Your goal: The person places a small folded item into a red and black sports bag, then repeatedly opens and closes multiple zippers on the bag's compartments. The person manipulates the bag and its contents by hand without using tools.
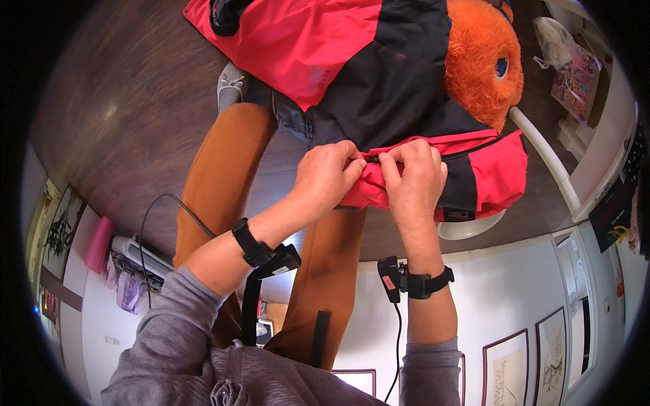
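A red and black jacket (386,96) with a zip spreads out before me, beside an orange plush toy (477,56) that shows one eye. Along the jacket's near part runs a dark zip (475,149), its right stretch lying between two red edges. My left hand (330,172) pinches the red fabric at that opening between thumb and fingers. Close to its right, my right hand (414,175) grips the same edge. Between the fingertips of both hands shows a small dark piece (373,159), perhaps the zip's end or slider; the fingers hide most of it.
A curved white rail (546,157) stands at the right. Behind it are a patterned bag (576,83) and a clear plastic bag (553,43). Below the jacket shows a white rounded seat edge (472,228). Cables (147,218) trail from the wrist devices. Dark wood flooring (117,96) extends left.
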Motion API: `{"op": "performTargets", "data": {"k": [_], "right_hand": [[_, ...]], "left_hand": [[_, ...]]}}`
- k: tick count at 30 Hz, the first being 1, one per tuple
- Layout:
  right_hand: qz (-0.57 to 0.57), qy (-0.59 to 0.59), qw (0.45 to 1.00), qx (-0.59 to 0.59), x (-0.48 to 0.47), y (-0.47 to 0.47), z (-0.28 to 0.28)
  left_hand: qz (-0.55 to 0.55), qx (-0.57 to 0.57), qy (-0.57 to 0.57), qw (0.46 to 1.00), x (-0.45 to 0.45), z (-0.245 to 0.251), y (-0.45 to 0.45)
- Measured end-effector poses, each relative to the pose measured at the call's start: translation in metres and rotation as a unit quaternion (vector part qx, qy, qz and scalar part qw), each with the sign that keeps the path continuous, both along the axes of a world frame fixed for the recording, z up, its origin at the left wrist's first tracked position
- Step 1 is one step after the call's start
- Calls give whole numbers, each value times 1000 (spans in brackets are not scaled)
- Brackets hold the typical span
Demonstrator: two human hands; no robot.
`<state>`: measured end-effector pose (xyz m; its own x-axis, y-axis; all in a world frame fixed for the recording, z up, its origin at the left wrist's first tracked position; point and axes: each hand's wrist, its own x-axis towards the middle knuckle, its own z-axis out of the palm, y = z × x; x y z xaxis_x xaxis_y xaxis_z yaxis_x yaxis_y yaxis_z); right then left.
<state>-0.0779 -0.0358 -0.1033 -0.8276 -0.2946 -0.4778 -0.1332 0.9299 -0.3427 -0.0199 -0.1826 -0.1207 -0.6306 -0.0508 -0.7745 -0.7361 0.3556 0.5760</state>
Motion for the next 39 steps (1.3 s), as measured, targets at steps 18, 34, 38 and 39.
{"op": "performTargets", "data": {"k": [18, 34, 38, 39], "right_hand": [[104, 9, 995, -4, -18, 2, -11], [-112, -128, 983, -69, -20, -8, -11], [-124, -129, 978, -106, -19, -8, -6], [-137, -145, 976, -91, -19, -9, -6]], "left_hand": [[-91, -70, -81, 990, 89, 7, -159], [-192, -274, 295, 895, -31, -6, -203], [-204, -95, 326, 918, -22, 6, -85], [-196, -115, 316, 921, -19, 7, -64]]}}
